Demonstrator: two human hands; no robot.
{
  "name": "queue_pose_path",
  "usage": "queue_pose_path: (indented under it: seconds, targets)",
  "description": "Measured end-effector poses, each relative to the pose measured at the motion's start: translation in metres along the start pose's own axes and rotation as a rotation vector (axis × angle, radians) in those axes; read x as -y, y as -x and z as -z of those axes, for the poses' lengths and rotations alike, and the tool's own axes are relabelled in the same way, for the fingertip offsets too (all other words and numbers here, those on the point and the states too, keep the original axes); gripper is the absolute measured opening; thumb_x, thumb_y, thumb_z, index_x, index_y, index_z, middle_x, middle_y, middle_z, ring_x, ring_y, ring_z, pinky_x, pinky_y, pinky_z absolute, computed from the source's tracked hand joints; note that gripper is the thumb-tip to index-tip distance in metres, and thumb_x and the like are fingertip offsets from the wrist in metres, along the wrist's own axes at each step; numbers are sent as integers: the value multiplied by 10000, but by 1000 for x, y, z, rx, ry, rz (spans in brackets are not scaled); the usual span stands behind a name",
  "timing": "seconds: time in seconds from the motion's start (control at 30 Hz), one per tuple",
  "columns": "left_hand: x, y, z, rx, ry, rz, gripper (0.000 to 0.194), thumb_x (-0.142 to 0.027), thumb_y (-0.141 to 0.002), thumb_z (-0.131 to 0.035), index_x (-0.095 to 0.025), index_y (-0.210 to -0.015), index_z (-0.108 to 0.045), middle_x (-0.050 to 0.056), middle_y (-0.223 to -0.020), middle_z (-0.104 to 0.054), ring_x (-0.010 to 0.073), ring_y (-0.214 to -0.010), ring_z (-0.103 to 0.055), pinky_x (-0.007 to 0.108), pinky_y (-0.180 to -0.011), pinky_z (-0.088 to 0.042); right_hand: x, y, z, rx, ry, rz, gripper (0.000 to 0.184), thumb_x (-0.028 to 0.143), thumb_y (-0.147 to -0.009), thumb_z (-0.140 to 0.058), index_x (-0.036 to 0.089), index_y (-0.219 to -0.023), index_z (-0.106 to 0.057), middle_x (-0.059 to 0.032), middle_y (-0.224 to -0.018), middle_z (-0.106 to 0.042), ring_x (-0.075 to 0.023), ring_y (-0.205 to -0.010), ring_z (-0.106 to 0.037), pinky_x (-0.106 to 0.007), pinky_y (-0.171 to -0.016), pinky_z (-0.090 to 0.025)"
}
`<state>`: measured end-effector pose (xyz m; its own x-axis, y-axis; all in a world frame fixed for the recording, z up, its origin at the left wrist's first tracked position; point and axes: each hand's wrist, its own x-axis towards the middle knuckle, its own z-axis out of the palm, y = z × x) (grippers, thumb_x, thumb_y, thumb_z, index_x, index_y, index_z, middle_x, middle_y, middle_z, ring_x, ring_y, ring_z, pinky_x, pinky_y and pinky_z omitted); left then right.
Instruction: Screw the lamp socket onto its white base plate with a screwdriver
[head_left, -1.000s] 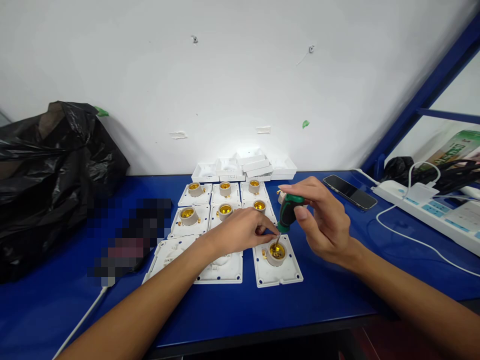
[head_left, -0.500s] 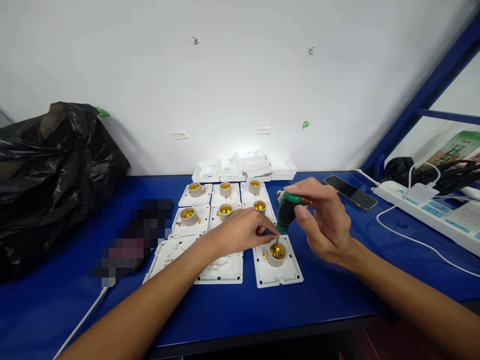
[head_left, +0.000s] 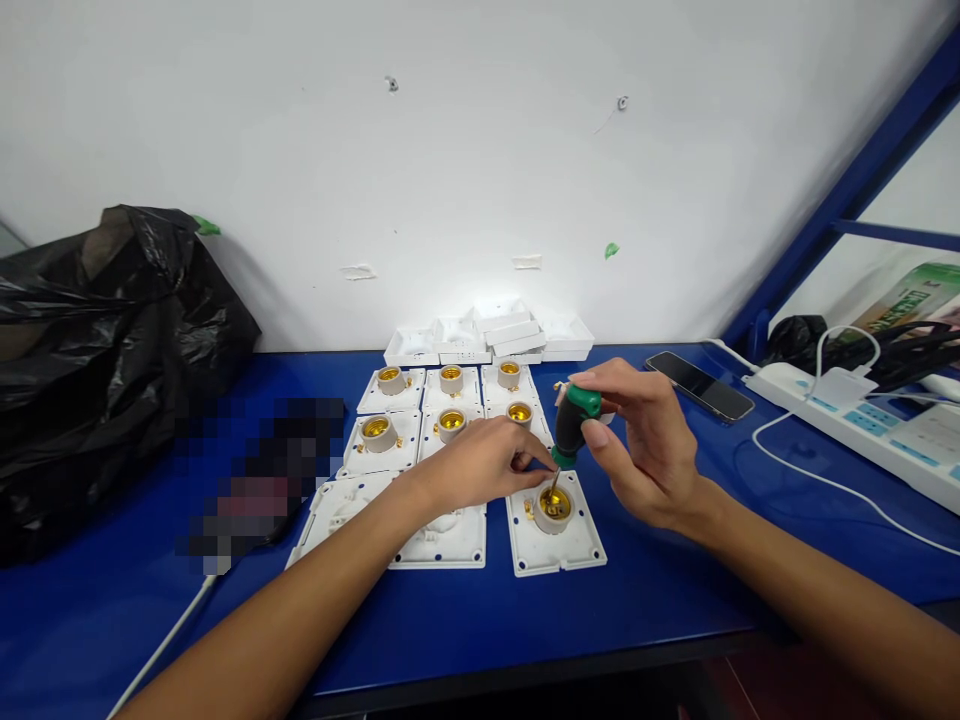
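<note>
A stubby green-and-black screwdriver (head_left: 574,418) stands tilted, its metal tip inside the brass-lined lamp socket (head_left: 553,508) of a square white plate (head_left: 574,553). My right hand (head_left: 646,445) holds the handle between thumb and fingers. Just above the socket, the thumb and index finger of my left hand (head_left: 487,462) close in on the thin shaft; the fingertips partly cover the plate's far edge. Whatever the tip touches at the socket's bottom is too small to make out.
Behind my left hand sit rows of white plates with lamp sockets (head_left: 376,432). Bare white plates (head_left: 469,550) lie under my left forearm. White covers (head_left: 411,346) are piled by the wall. A phone (head_left: 701,388) and power strip (head_left: 870,420) lie right, a black bag (head_left: 112,340) left.
The screwdriver handle has turned slightly, and my right fingers have shifted a little on it. My left hand and the plate have stayed in place.
</note>
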<state>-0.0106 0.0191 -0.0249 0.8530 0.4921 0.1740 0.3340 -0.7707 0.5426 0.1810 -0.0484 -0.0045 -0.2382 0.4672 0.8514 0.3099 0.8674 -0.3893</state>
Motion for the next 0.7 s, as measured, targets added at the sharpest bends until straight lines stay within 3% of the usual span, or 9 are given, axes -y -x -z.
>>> queue_pose_path:
  seconds: [0.7]
  targets:
    - [0, 0, 0, 6, -14, 16, 155, -324, -892, -690, -221, -810, -771, -65, -501, -463, 80, -452, -377, 263, -503, -257, 0, -2, 1, 13, 5, 13, 502, 118, -921, -608, 291, -1384, -517, -32, -981, -600, -162, -786, -560, -292, -567, -508]
